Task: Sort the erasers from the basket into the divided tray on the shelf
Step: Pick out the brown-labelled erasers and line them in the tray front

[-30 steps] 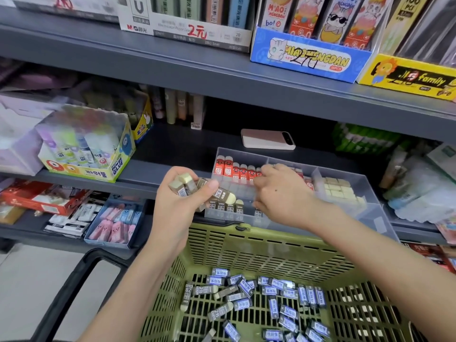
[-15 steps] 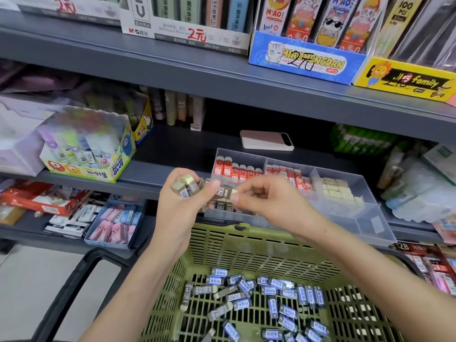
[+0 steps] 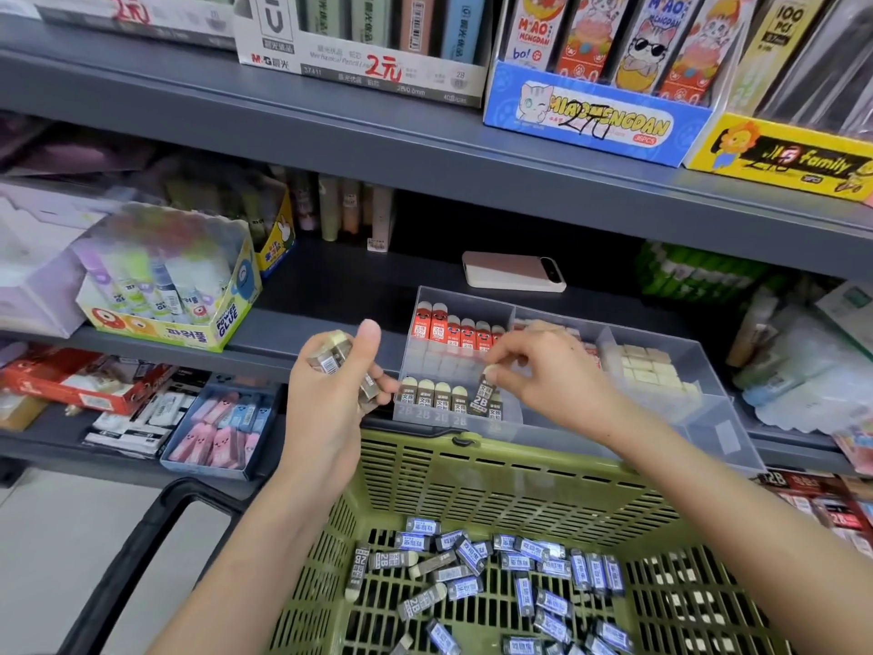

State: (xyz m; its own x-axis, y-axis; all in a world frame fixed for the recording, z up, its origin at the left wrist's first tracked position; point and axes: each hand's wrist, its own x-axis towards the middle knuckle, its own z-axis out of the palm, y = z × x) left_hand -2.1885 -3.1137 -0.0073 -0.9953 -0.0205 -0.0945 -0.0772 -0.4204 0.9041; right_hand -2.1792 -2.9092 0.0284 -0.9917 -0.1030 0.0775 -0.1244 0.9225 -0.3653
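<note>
The right hand [image 3: 552, 371] is pinching one grey 2B eraser [image 3: 483, 395] between thumb and fingertips, its grip closed on the eraser's pale upper end, and is holding it tilted over the front-left compartment of the clear divided tray [image 3: 699, 413]. The eraser's lower end is sitting just beside a row of matching grey erasers [image 3: 432, 394] that are standing upright in that compartment; whether it is already touching the tray floor is hard to tell through the cloudy plastic. The left hand [image 3: 330, 399] is hovering to the left of the tray, its grip wrapped around a small bundle of erasers [image 3: 336, 360], thumb pointing up. Red-sleeved erasers [image 3: 453, 330] are standing in the rear-left compartment, and cream blocks [image 3: 652, 371] are filling one on the right. The tray is resting on the grey shelf [image 3: 326, 300], with a green basket [image 3: 496, 489] directly below its front edge. Loose erasers [image 3: 472, 560], grey and blue-sleeved, are lying scattered on the basket's floor. A pink phone [image 3: 512, 271] is lying on the shelf behind the tray.
</note>
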